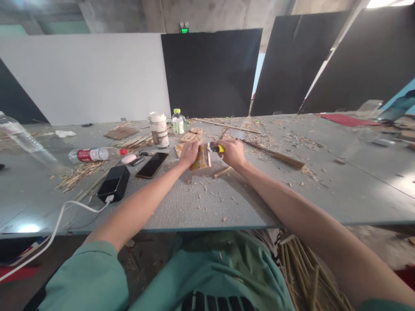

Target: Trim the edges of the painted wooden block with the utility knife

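Note:
Near the middle of the grey table, my left hand (190, 153) is closed on the left side of a small wooden block (202, 157), which has yellowish and brown patches on its face. My right hand (232, 152) is wrapped round a black and yellow cutter (217, 147). The cutter's front end is at the block's upper right edge; its blade is too small to make out. A thin wood strip (222, 172) lies just below my right hand, with shavings scattered around.
Left on the table (181, 216) are a phone (152, 165), a black power brick (113, 183) with white cable, a lying bottle (92, 154) and a paper cup (158, 130). A green-capped bottle (178, 122) stands behind. Right lies a long wooden piece (287, 160).

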The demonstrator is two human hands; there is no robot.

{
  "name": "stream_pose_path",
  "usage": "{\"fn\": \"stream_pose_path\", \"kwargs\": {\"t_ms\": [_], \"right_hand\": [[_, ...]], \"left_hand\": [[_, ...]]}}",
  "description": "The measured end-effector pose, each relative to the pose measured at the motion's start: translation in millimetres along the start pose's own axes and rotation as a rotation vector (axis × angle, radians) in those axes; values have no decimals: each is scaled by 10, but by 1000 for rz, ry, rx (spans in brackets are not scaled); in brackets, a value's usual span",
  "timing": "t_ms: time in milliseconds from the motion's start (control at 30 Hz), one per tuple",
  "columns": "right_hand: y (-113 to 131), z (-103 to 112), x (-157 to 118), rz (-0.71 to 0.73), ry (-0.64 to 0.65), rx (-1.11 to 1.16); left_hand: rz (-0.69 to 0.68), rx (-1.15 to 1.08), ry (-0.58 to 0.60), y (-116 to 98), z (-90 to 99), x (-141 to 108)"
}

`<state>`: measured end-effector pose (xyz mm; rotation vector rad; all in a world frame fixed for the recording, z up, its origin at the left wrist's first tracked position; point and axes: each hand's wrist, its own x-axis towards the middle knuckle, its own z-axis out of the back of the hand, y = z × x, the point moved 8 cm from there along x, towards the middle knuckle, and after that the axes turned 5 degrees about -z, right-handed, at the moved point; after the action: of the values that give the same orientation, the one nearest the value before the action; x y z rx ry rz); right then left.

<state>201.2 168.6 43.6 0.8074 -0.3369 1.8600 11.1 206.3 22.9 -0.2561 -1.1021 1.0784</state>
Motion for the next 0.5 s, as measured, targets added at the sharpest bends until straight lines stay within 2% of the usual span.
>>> {"fn": "stream_pose_path", "kwargs": {"t_ms": [133,267,500], "right_hand": [[146,-56,-82,92,79,1],[223,-65,-100,113,101,-16],[201,-60,-105,123,91,-22]], "left_hand": [[60,7,-66,258,101,27],[101,7,-102,400,149,32],[55,25,-31,299,74,37]]}}
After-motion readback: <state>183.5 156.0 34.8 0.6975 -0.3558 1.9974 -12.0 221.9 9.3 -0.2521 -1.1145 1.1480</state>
